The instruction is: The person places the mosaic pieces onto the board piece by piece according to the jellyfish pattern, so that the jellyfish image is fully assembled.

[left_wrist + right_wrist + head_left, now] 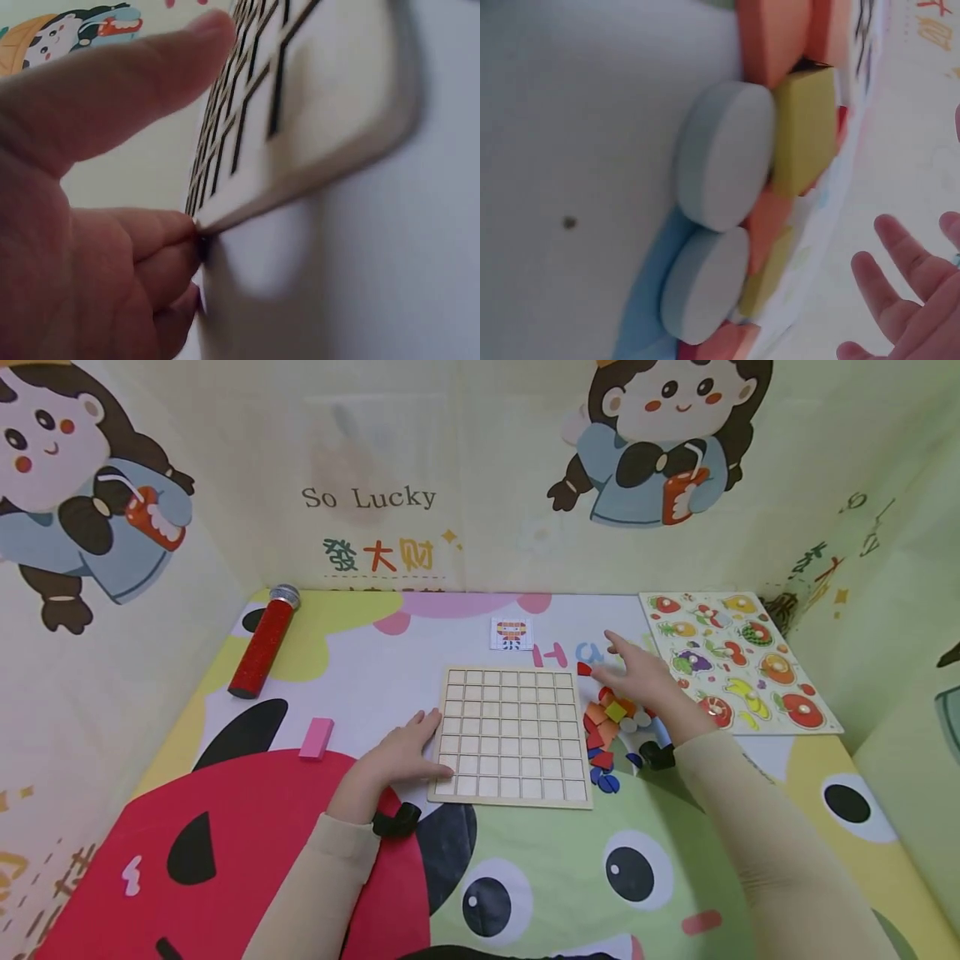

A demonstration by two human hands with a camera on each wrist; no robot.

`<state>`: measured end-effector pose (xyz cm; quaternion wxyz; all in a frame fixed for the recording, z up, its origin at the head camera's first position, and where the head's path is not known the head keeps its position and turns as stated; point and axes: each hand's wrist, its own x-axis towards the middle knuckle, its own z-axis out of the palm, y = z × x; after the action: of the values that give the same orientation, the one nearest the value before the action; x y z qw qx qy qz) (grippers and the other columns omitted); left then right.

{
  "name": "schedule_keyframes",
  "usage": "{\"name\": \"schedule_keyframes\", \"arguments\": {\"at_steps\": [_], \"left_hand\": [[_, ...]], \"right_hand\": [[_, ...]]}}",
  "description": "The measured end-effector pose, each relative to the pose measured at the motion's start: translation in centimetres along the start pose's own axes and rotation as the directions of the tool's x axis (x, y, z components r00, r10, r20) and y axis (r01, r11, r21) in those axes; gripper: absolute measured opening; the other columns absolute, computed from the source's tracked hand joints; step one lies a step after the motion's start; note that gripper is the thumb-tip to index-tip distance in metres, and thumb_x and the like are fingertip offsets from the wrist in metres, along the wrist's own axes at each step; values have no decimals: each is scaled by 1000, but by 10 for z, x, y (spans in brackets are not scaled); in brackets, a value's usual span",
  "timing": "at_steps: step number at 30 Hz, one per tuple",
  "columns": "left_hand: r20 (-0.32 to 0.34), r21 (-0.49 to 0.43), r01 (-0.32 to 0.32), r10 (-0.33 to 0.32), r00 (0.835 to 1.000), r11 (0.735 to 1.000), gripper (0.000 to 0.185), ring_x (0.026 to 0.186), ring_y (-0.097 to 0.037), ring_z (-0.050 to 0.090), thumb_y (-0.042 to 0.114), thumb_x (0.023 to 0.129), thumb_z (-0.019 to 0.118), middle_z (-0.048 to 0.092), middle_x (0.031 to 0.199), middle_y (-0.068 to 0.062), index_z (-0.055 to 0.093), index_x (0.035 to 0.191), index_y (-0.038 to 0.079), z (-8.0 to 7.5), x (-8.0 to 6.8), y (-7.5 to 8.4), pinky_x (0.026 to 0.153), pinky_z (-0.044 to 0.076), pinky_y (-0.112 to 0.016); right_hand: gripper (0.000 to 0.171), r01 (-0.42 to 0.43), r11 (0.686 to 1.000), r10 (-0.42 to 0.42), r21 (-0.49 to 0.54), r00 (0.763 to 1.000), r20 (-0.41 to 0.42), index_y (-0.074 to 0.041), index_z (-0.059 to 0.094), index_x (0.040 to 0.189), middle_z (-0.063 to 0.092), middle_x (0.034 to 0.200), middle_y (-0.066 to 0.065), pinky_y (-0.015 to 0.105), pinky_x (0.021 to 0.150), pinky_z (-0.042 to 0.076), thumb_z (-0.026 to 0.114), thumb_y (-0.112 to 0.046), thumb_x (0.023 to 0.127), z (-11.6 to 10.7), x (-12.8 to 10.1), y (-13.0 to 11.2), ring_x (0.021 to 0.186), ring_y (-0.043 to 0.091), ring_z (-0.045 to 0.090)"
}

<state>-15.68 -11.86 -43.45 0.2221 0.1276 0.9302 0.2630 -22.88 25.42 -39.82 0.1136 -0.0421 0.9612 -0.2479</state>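
Note:
A wooden grid board (512, 735) with empty square cells lies flat on the mat. My left hand (431, 745) holds its left edge. In the left wrist view the curled fingers (150, 240) tuck against the edge of the board (315, 97) and the thumb (112, 97) reaches over it. My right hand (611, 658) hovers with fingers spread over a pile of coloured pieces (611, 727) right of the board, and it holds nothing. The right wrist view shows white discs (724, 154), a yellow block (802, 127) and straight fingers (900, 255) apart from them.
A small pattern card (512, 633) lies beyond the board. A fruit peg puzzle (738, 660) sits at the far right, close to the right hand. A red tube (262, 642) and a pink block (317, 737) lie to the left. Printed walls enclose the mat.

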Motion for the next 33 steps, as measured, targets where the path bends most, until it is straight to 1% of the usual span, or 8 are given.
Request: {"name": "schedule_keyframes", "arguments": {"at_steps": [4, 10, 14, 20, 23, 26, 28, 33], "left_hand": [[-27, 36, -38, 39, 999, 999, 98, 140, -30, 13, 38, 68, 74, 23, 150, -11, 19, 145, 11, 3, -6, -3, 111, 14, -52], [-35, 64, -84, 86, 996, 994, 102, 141, -28, 11, 38, 65, 77, 22, 151, -7, 20, 145, 11, 8, -9, -6, 111, 10, -52], [-35, 79, -102, 105, 994, 992, 105, 141, -28, 9, 39, 64, 78, 19, 152, -5, 18, 146, 12, 11, -10, -10, 111, 9, -53], [-36, 115, -95, 99, 994, 989, 111, 141, -29, 8, 42, 60, 79, 16, 153, -4, 17, 146, 12, 16, -14, -13, 110, 8, -56], [-33, 126, -86, 91, 995, 988, 114, 141, -28, 6, 43, 58, 80, 14, 153, -4, 15, 146, 13, 17, -16, -12, 110, 7, -56], [-31, 138, -82, 87, 996, 987, 115, 141, -28, 5, 44, 57, 80, 12, 154, -4, 14, 147, 13, 19, -16, -11, 109, 7, -57], [-30, 145, -80, 85, 996, 986, 116, 141, -28, 5, 43, 57, 81, 11, 154, -4, 14, 147, 13, 19, -15, -10, 109, 7, -58], [-23, 165, -79, 84, 996, 983, 117, 141, -27, 3, 44, 56, 81, 9, 154, -3, 13, 147, 15, 19, -16, -10, 109, 6, -57]], "right_hand": [[75, -7, 999, 5, 48, 999, 38, -25, 9, 147, 35, 142, 15, 61, 97, 32, 54, -39, 89, 4, 7, 4, 128, 38, 30], [69, 3, 996, -12, 90, 995, 99, -26, 17, 146, 37, 140, 16, 59, 99, 31, 55, -33, 89, 6, 16, 16, 127, 38, 31], [64, 8, 997, -20, 82, 989, 146, -24, 24, 144, 39, 137, 16, 55, 99, 34, 56, -29, 90, 6, 22, 19, 125, 37, 34], [55, 36, 999, -42, 38, 983, 181, -20, 34, 141, 45, 132, 16, 49, 96, 40, 55, -24, 90, 7, 28, 13, 117, 34, 41], [54, 35, 999, -39, 23, 979, 198, -20, 36, 140, 46, 128, 16, 42, 89, 46, 56, -23, 90, 9, 32, 10, 108, 31, 43], [54, 27, 1000, -29, 11, 978, 208, -20, 37, 139, 46, 125, 16, 37, 82, 48, 57, -24, 89, 9, 34, 9, 104, 29, 43], [53, 30, 1000, -31, 9, 978, 207, -19, 39, 138, 45, 124, 16, 36, 80, 48, 58, -24, 89, 9, 36, 9, 103, 29, 42], [51, 41, 999, -42, 11, 978, 205, -15, 42, 136, 43, 119, 18, 42, 86, 44, 58, -24, 88, 10, 38, 10, 103, 31, 40]]}}
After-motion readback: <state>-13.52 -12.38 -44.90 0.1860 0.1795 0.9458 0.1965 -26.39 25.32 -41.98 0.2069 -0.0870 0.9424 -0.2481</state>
